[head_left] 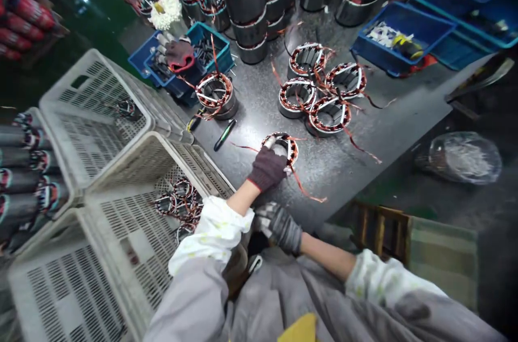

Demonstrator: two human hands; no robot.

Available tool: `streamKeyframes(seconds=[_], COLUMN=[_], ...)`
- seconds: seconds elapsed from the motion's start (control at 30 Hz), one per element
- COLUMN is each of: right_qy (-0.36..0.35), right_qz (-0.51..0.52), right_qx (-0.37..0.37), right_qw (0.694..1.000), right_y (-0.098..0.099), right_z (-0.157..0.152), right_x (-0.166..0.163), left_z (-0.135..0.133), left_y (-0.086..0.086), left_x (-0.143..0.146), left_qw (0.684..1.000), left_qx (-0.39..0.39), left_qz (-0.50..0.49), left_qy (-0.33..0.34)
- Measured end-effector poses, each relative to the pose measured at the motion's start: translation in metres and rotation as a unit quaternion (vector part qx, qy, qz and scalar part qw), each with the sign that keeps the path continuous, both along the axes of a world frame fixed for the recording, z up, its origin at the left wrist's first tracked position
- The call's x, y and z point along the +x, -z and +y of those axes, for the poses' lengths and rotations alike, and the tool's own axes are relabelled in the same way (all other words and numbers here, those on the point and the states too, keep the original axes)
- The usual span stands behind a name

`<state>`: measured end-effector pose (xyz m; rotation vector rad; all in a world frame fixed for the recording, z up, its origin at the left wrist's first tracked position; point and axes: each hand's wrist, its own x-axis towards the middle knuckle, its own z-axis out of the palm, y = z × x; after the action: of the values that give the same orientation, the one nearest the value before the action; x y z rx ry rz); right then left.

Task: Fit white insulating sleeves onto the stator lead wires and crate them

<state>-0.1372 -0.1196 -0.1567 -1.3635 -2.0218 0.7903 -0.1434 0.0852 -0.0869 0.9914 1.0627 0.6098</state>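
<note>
Glossy metal bench [254, 96] carries, by its near corner, a round copper-wound stator [293, 149] held in the maroon-knit left hand [268, 168]. I cannot tell the grip of the grey-knit right hand [282, 226].

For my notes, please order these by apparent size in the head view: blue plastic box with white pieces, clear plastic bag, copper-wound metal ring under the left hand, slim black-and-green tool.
1. Blue plastic box
2. Clear plastic bag
3. Copper-wound metal ring, partly hidden by the left hand
4. Slim tool
</note>
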Motion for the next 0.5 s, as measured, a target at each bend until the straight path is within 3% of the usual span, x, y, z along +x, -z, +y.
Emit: streamKeyframes(seconds=[0.07, 0.17, 0.23, 0.37, 0.43, 0.5], right_qy=[0.085, 0.227, 0.284, 0.311, 0.306, 0.296], right_qz=[-0.015, -0.060, -0.075, -0.064, -0.054, -0.037], right_qx=[0.001, -0.008, -0.012, -0.018, -0.023, -0.026], right_qw=[0.996, 0.972, 0.956, 0.948, 0.950, 0.954], right_y=[0.014, 0.028, 0.032, 0.028, 0.021, 0.014], right_z=[-0.015, -0.020, -0.015, 0.000, 0.006, 0.014], right_x=[0.034, 0.071, 0.084, 0.084, 0.073, 0.057], left_z=[-0.001, -0.012, -0.026, -0.057, -0.071, -0.087], left_y=[0.010, 0.014, 0.011, -0.003, -0.011, -0.017], left_x=[-0.007, -0.022, -0.032, -0.059, -0.081, -0.111], left_qw=[0.999, 0.992, 0.983, 0.928, 0.899, 0.890], left_qx=[0.017, -0.061, -0.118, -0.257, -0.259, -0.220], left_qz=[0.026, 0.049, 0.035, -0.097, -0.143, -0.158], left_qy=[-0.013, -0.095, -0.138, -0.251, -0.323, -0.366])
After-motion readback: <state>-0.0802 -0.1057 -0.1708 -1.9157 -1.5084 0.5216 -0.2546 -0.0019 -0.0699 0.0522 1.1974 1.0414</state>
